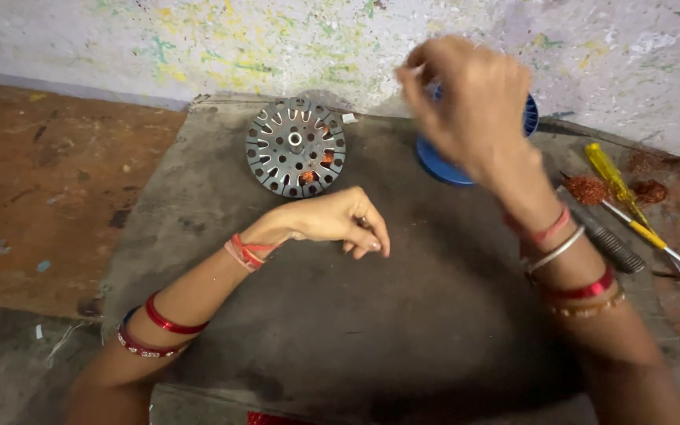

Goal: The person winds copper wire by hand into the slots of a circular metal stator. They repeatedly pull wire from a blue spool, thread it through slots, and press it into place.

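Left hand rests loosely curled on the mat; right hand, fingers pinched together, hovers over a blue spool.

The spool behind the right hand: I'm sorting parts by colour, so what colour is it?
Blue. The spool shows beside the right hand in the head view.

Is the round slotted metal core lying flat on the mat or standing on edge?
Lying flat: the slotted metal core shows its full round face and centre hole to the camera, resting on the dark mat.
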